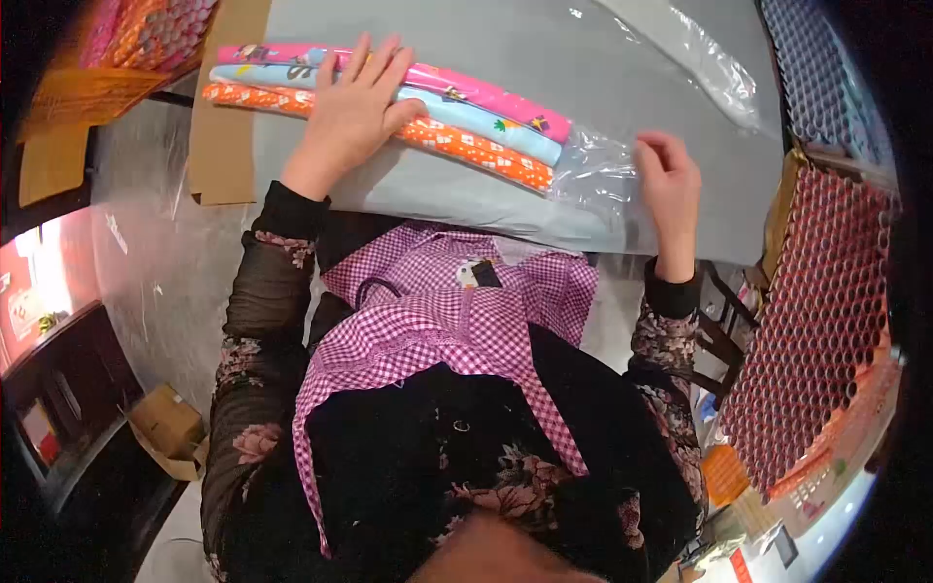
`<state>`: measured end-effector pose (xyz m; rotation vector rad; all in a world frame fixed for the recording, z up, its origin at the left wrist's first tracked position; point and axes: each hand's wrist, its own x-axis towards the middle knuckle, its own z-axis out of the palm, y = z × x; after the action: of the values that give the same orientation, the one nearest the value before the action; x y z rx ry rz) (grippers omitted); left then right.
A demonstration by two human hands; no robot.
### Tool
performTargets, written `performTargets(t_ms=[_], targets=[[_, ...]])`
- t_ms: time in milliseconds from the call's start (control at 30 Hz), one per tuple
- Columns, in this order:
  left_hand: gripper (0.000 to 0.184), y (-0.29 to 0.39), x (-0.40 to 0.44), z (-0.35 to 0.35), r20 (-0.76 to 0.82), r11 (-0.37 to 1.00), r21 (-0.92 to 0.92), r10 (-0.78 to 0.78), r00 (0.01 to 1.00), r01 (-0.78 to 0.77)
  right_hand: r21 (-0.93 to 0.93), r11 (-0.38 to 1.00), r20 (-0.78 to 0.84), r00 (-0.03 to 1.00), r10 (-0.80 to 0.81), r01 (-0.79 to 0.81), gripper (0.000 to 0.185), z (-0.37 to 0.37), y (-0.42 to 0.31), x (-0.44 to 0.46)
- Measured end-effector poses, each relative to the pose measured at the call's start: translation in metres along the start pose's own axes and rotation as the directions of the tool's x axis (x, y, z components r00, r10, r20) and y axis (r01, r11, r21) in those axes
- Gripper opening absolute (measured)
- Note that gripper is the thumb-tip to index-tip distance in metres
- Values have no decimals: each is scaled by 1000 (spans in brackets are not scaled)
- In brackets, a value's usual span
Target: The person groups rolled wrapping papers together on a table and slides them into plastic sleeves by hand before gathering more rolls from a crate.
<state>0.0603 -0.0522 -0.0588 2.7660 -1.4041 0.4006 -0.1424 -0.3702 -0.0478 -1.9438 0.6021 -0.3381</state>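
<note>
Three patterned rolls, a pink roll (486,95), a light blue roll (476,114) and an orange roll (462,146), lie side by side on the grey table surface (428,209). My left hand (362,109) rests flat across them with its fingers spread. A clear plastic bag (601,167) extends past their right ends, and it appears to wrap around the rolls. At the bag's loose right end my right hand (669,180) has its fingers curled in a pinch on the plastic. The fingertips are partly hidden.
More clear plastic sleeves (714,68) lie at the table's far right. A cardboard sheet (222,160) sticks out at the left edge. Stacked rolls stand in boxes: red ones (816,330) and blue ones (816,73) at right, orange ones (146,39) at upper left.
</note>
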Motion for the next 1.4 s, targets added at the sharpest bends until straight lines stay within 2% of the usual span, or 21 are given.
performTargets(t_ms=[33, 67, 100, 167, 233, 333, 433, 467, 500, 567, 633, 733, 833, 900, 1000, 1133, 1167, 1233, 1267, 1367, 1400], targets=[[63, -1, 0, 4, 0, 1000, -13, 8, 1000, -8, -153, 972, -180, 962, -205, 179, 14, -4, 0, -2], [63, -1, 0, 4, -8, 1000, 8, 3, 1000, -3, -286, 928, -269, 909, -317, 239, 13, -10, -3, -7], [63, -1, 1, 3, -18, 1000, 30, -2, 1000, 3, -295, 927, -274, 908, -316, 233, 13, -14, -4, -15], [62, -1, -1, 4, -34, 1000, 9, 12, 999, -11, -106, 959, -417, 863, -284, 265, 11, -20, -1, -33], [61, -1, -1, 6, -62, 1000, 25, 11, 998, -10, -71, 974, -443, 868, -225, 216, 10, -17, 8, -47], [61, -1, 1, 8, -70, 999, 27, 25, 997, -23, 63, 993, -207, 972, 113, -102, 11, -14, 20, -57], [60, -1, 0, 5, -53, 1000, 30, 10, 999, -8, 21, 984, -109, 978, 179, -178, 11, -3, 14, -61], [61, 2, 1, 3, -34, 1000, 20, 1, 999, 0, -100, 989, -112, 989, 95, -106, 11, -2, 9, -61], [61, 4, 1, 3, -38, 999, 45, -20, 999, 22, -87, 993, -92, 993, 74, -82, 11, -4, 13, -62], [62, 7, 1, 6, -18, 1000, 8, -30, 999, 30, 27, 999, -102, 994, 47, -44, 13, -7, 23, -57], [63, 10, 1, 1, -23, 1000, 9, -12, 1000, 12, 224, 970, -58, 992, 108, -92, 13, -5, -6, -55], [64, 9, -1, 2, -18, 997, -32, -76, 997, 76, 564, 825, 81, 992, -95, 33, 14, 7, 5, -53], [62, 11, -2, 0, -46, 998, -19, -58, 997, 57, 616, 788, 157, 983, -92, -24, 15, 15, 19, -48], [61, 11, -1, 1, -103, 996, -84, -45, 994, 36, 572, 818, 209, 975, -73, -62, 22, 18, 17, -47], [61, 11, -2, 1, -128, 995, -96, -49, 991, 37, 288, 926, 366, 922, 128, -243, 44, 26, -1, -51], [63, 12, -1, 4, -111, 992, -110, -72, 991, 60, 36, 998, 222, 974, 48, -58, 35, 40, -8, -45], [64, 12, -2, 4, -105, 990, -126, -76, 992, 62, 34, 999, 228, 973, 31, -40, 35, 41, -5, -42], [65, 12, -2, 2, -104, 988, -137, -84, 991, 70, -6, 998, 227, 972, 63, -63, 31, 46, -10, -38], [65, 12, -3, 1, -103, 988, -141, -81, 991, 66, -113, 993, 232, 970, 69, -43, 26, 43, -16, -36], [65, 13, -4, 1, -111, 984, -164, -85, 990, 66, -148, 989, 144, 989, 28, -6, 23, 48, 7, -28], [66, 13, -4, 4, -142, 984, -168, -79, 987, 55, -99, 992, 119, 989, 84, -72, 22, 53, -6, -30]])
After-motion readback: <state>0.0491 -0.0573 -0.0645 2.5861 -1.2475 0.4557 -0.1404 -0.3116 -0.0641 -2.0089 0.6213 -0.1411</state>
